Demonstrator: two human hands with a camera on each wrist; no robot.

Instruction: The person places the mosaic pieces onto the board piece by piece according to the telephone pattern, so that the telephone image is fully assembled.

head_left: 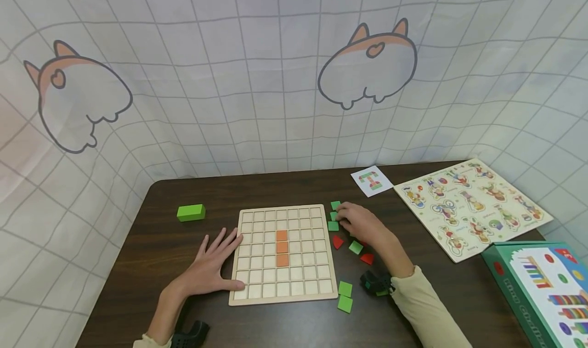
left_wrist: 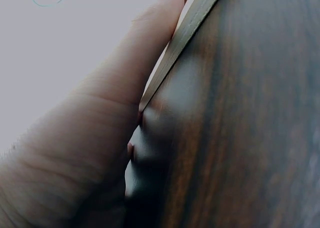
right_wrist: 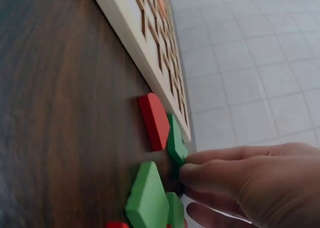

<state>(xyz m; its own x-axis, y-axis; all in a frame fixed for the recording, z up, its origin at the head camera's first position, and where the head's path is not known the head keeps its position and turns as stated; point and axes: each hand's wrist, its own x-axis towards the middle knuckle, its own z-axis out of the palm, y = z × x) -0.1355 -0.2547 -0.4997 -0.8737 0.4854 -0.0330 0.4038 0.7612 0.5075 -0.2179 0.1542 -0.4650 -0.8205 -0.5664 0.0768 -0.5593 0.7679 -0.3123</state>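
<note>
A wooden grid board (head_left: 284, 303) lies on the table, with three orange square tiles (head_left: 282, 247) in a column near its middle. My left hand (head_left: 213, 266) rests with spread fingers along the board's left edge, thumb over its near left corner. Beyond the right edge, my right hand (head_left: 363, 223) has its curled fingertips at the middle one of three green tiles (head_left: 333, 226). The right wrist view shows thumb and fingers pinching close to a green tile (right_wrist: 175, 140), beside a red rounded piece (right_wrist: 154, 122). The fingers partly hide the pinched tile.
Other red pieces (head_left: 367, 258) and green tiles (head_left: 345, 304) lie right of the board. A green block (head_left: 191, 213) stands at the left. Behind is a pattern card (head_left: 372, 181). A picture board (head_left: 473, 207) and a green box (head_left: 542, 292) fill the right side.
</note>
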